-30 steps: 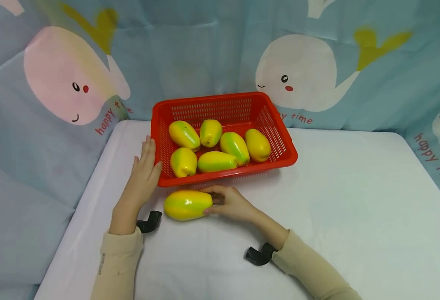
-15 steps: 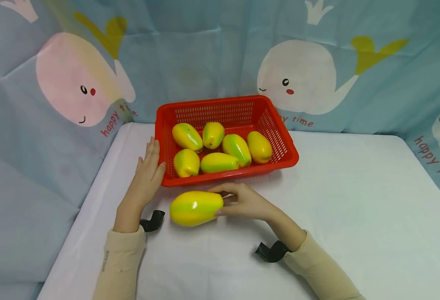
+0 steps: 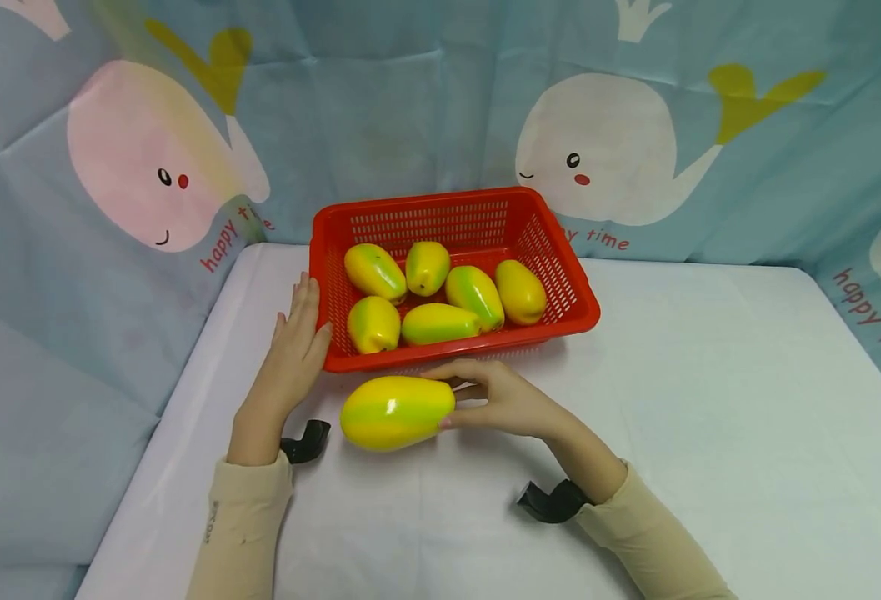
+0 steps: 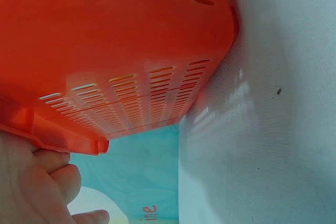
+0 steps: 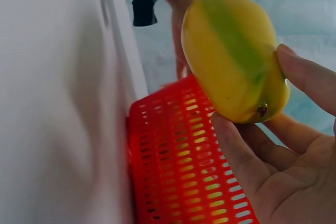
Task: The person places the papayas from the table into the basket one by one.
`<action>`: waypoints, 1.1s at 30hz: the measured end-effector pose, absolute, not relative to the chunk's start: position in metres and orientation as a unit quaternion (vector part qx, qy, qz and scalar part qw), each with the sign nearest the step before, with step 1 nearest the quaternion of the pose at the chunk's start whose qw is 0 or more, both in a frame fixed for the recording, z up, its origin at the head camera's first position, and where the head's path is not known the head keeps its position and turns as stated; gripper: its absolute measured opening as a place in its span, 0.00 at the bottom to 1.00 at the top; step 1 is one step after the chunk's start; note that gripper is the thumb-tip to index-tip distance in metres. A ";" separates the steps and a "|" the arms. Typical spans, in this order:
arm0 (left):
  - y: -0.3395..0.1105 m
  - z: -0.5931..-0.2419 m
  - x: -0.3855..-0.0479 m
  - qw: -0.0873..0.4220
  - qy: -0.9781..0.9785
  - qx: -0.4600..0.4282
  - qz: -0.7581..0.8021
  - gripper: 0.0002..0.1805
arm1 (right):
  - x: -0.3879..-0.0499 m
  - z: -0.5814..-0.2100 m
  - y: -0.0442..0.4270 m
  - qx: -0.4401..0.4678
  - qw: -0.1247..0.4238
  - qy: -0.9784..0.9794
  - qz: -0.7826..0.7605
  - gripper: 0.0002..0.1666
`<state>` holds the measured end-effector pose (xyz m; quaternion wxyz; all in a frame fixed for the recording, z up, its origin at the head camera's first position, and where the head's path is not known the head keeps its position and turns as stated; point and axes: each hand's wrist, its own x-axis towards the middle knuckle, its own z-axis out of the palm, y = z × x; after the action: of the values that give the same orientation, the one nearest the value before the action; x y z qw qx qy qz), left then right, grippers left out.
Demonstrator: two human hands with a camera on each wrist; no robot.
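In the head view a yellow-green papaya is raised over the white table, just in front of the red basket. My right hand pinches its narrow end between thumb and fingers. In the right wrist view the same papaya shows its stem end towards the palm. My left hand rests with straight fingers against the left side of the red basket. From the left wrist, the fingers lie at the basket rim. Several more papayas lie inside the basket.
A white cloth covers the table. Behind it hangs a blue curtain with whale prints. Each wrist carries a black camera mount, one at the left wrist and one at the right wrist.
My right hand has lifted the papaya off the table and shifted it slightly right. The left hand stays at the basket's side. The head view has moved a little.
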<state>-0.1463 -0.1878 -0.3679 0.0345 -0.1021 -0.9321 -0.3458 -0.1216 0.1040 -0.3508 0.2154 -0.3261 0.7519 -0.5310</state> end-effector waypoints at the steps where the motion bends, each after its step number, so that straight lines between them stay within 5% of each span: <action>1: -0.188 -0.368 -0.146 0.035 -0.932 -0.102 -0.346 0.35 | -0.122 -0.350 0.105 -0.326 0.214 0.751 -0.533 0.30; 33: -0.187 -0.369 -0.147 0.041 -0.933 -0.096 -0.343 0.36 | -0.136 -0.330 0.134 -0.271 0.144 0.756 -0.578 0.30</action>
<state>-0.1468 -0.1874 -0.3692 0.0413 -0.0959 -0.9333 -0.3435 -0.1355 0.1338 -0.3296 0.1444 -0.2707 0.7558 -0.5784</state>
